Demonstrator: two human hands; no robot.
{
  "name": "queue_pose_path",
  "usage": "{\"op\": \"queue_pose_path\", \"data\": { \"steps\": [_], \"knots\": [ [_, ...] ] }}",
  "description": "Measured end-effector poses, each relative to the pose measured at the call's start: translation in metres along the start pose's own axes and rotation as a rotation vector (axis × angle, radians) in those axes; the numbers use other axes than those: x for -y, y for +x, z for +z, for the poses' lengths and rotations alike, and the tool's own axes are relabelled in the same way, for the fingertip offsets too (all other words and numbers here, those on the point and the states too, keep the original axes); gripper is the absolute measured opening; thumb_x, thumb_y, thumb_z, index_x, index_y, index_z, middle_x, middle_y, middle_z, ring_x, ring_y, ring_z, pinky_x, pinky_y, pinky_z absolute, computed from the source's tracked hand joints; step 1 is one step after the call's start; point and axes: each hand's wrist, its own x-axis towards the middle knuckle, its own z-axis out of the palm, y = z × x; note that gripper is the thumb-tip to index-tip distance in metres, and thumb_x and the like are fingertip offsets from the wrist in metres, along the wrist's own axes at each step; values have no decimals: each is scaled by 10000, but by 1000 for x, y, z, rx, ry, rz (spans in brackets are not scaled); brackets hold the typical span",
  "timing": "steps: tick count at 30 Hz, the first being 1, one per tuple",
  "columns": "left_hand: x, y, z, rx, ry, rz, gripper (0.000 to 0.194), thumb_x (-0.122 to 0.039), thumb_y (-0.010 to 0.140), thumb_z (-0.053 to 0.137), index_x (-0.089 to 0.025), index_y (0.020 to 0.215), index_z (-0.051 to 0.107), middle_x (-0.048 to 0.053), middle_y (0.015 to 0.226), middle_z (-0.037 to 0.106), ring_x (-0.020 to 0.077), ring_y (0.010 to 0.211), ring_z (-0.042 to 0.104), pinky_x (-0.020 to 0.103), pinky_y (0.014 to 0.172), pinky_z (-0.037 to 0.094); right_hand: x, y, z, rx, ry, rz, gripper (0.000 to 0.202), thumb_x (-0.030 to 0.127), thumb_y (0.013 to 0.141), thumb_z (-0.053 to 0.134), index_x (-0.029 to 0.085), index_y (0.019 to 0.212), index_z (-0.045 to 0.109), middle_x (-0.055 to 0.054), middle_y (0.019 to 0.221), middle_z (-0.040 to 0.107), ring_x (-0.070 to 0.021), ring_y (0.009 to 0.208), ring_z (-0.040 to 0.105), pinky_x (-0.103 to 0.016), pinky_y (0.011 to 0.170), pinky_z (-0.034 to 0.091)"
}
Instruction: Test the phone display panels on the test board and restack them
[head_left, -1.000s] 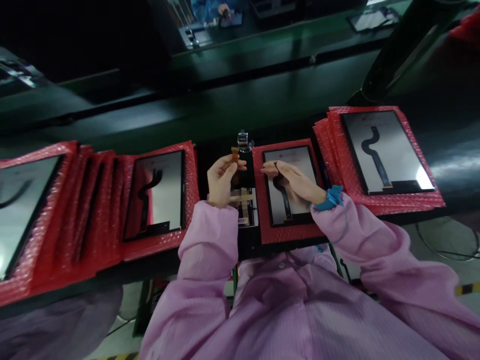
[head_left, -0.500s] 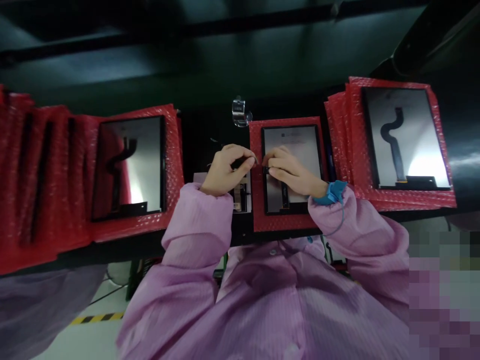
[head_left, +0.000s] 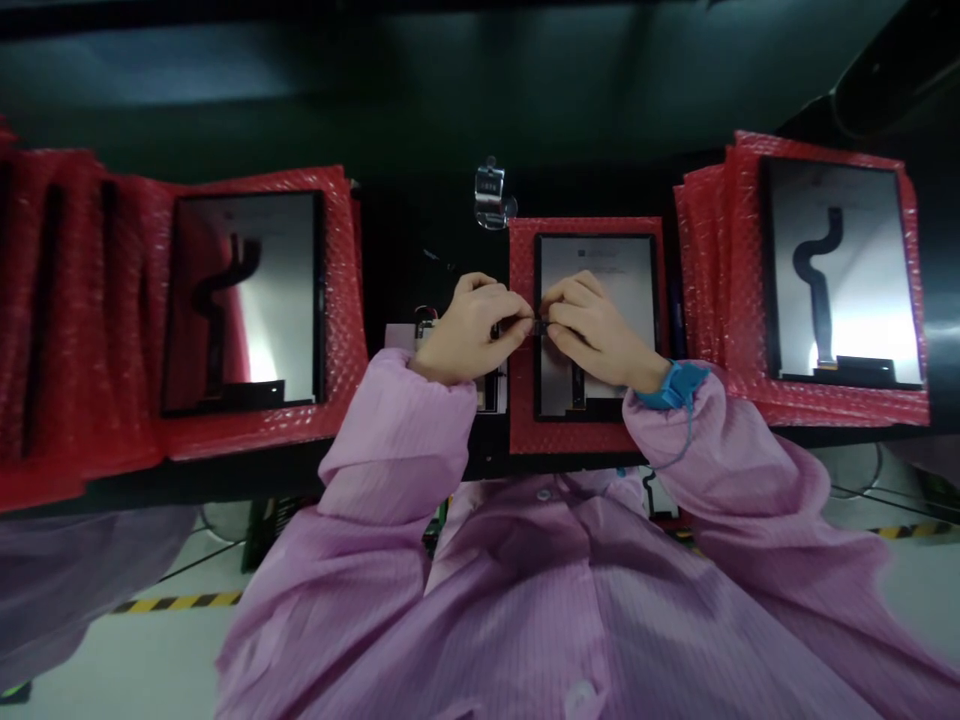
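over the left edge of the middle screen [head_left: 630, 275], a small dark connector [head_left: 540, 328] is held. by the fingers of the right hand [head_left: 596, 325], drawn together into a pinch, its right end is gripped; those of the left hand [head_left: 472, 325] are pinched on its left end, though the exact hold is too small to make out. the middle screen is laid on a red sheet [head_left: 585, 437], set just inside the near edge of the dark surface [head_left: 420, 220]. a wide strip of surface is left between that sheet and the left red stack [head_left: 341, 350]; only a narrow gap is left before the right red stack [head_left: 739, 300]. three screens are counted, with the left screen [head_left: 289, 270] and the right screen [head_left: 855, 230] each laid on its stack. on each, a dark cable [head_left: 577, 385] is seen, partly covered on the middle one. one metal piece [head_left: 490, 197] is seen beyond the hands.
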Motion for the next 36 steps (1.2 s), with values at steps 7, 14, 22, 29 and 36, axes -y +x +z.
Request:
{"op": "queue_pose_path", "data": {
  "steps": [7, 14, 22, 29, 36],
  "knots": [
    [-2, 0, 2, -6, 2, -23, 145, -241, 883, 490, -251, 777, 589, 17, 770, 685, 214, 791, 653, 506, 997, 427, 1, 0, -1, 39, -20, 17, 228, 257, 985, 397, 207, 857, 580, -94, 1028, 600, -273, 1043, 465, -477, 935, 385],
    [-3, 0, 0, 9, 7, -26, 145, -254, 890, 489, -253, 774, 577, 19, 771, 681, 215, 791, 643, 502, 998, 426, -3, -1, -1, 70, 19, 18, 264, 305, 1025, 360, 214, 931, 589, -89, 1074, 598, -267, 1068, 467, -485, 967, 370],
    [-3, 0, -5, 82, -46, 7, 188, -323, 905, 537, -222, 785, 640, 4, 761, 691, 182, 777, 638, 478, 1058, 403, -10, -2, -7, 150, 131, -18, 301, 380, 1037, 400, 202, 865, 571, -94, 1171, 603, -259, 1129, 486, -488, 1024, 354],
    [-4, -2, -3, 2, -78, -12, 163, -333, 869, 606, -234, 774, 693, -16, 762, 725, 181, 792, 663, 503, 1089, 375, -6, -3, -6, 135, 124, -3, 272, 368, 1025, 441, 205, 894, 614, -104, 1225, 603, -269, 1186, 481, -505, 1051, 366],
    [-10, -4, -6, -89, 51, -11, 156, -359, 878, 619, -262, 758, 649, -2, 788, 690, 213, 861, 648, 578, 1137, 324, -3, -2, -3, 126, 136, -4, 287, 395, 1036, 426, 202, 928, 610, -113, 1218, 617, -255, 1179, 489, -484, 1054, 373]
  ]
}}
